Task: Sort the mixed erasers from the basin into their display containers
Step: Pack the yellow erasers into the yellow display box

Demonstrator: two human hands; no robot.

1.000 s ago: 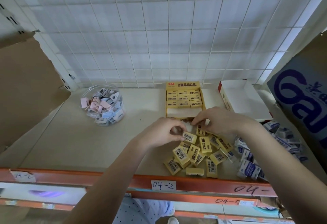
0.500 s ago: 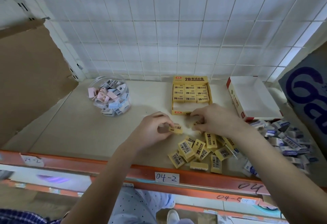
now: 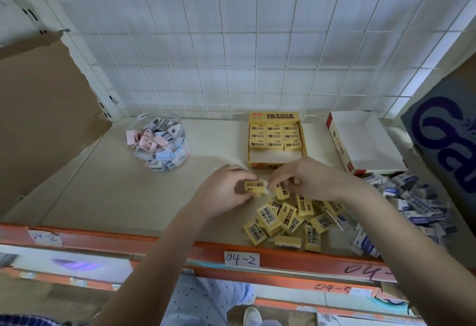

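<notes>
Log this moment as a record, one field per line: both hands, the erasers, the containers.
left hand: pinches one yellow eraser
right hand: fingertips at the top of the yellow pile; grip unclear
yellow display box: three rows of three erasers, front strip bare
clear jar: pink and blue erasers inside
white box: open, nothing visible inside
blue-and-white erasers: heaped loose at the right, unsorted
</notes>
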